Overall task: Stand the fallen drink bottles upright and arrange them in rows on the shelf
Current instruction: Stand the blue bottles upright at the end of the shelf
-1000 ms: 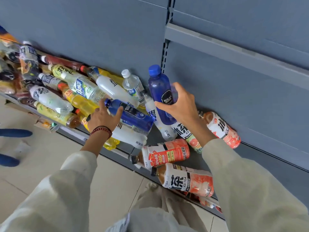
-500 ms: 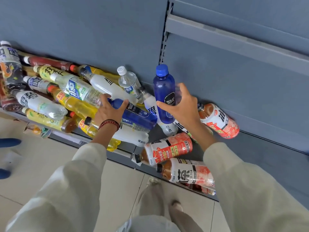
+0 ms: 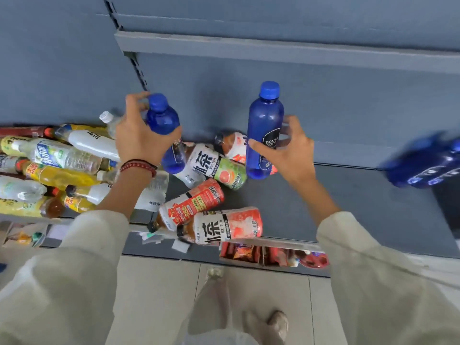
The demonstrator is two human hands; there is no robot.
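Head view. The pile [image 3: 62,168] of fallen bottles lies on the shelf [image 3: 348,195]. At the pile's right edge the left hand [image 3: 142,138] is curled round the shoulder of the left bottle [image 3: 163,120]. That bottle is blue, cap up, and leans a little, with its base over the pile.

Just right of the pile, the right hand [image 3: 288,150] holds the right bottle [image 3: 265,130], blue and upright. The thumb lies across its label and the fingers go round the back. I cannot tell whether its base rests on the shelf or hangs above it. Two tea bottles [image 3: 224,227] lie on their sides at the pile's near right. Well right of the pile is a blurred group of blue bottles [image 3: 428,163].

These look like sealed plastic bottles, probably full: fairly heavy, stiff under a squeeze, and smooth enough to slip. A grip round the mid-body at the label should give the best control. A hold up at the shoulder lets the weight swing. Round neighbours in the pile may roll once one bottle is lifted out.
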